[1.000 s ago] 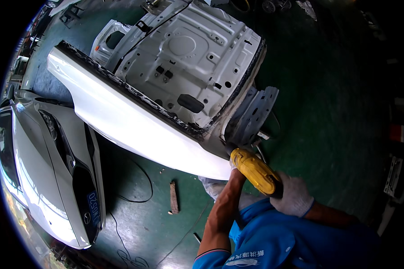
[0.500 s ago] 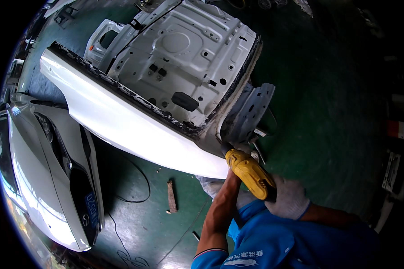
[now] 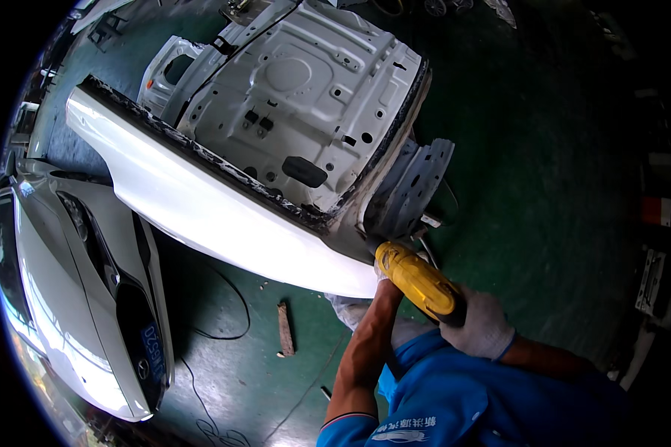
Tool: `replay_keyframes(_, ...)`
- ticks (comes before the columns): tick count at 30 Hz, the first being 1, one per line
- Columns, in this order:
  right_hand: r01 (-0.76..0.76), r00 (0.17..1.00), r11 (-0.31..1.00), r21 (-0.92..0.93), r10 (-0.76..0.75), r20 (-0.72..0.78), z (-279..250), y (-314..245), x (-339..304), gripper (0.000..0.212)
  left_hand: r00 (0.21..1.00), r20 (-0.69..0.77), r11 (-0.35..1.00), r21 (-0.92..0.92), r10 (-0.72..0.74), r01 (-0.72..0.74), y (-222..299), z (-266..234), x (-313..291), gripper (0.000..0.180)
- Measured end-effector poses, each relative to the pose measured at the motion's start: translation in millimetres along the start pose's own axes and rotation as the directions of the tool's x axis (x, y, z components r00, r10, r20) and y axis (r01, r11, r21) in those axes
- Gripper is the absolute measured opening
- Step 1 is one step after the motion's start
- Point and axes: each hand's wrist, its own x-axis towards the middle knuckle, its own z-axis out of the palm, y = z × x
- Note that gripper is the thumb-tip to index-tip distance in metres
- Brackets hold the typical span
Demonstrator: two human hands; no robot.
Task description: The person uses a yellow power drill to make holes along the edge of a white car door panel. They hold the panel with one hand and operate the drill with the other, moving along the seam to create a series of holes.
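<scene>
A yellow power drill [image 3: 419,283] with a dark front end points up and left into the corner of a large white car body panel [image 3: 231,223]. My right hand [image 3: 479,326], in a pale work glove, grips the drill's rear. My left hand [image 3: 381,271] is at the drill's front, mostly hidden under its body; bits of glove show on both sides there, and the fingers seem wrapped round it. The drill's tip meets the dark inner edge of the panel's corner, but the exact contact is too dark to make out.
Stamped white sheet metal [image 3: 298,112] joins the panel, with a grey bent metal piece [image 3: 417,186] at its right. A light-coloured car [image 3: 67,283] stands at the left. On the green floor lie a brown strip [image 3: 285,329] and a black cable [image 3: 238,305].
The drill has rolled slightly, showing more of its smooth upper side, and my right hand has turned with it. Its tip stays at the same corner.
</scene>
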Motion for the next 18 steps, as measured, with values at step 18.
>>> replay_keyframes(18,-0.003,0.999,0.972,0.233,0.011,-0.034,23,18,-7,0.054,1.0,0.011,0.999,0.042,-0.023,0.022,6,-7,-6,0.032)
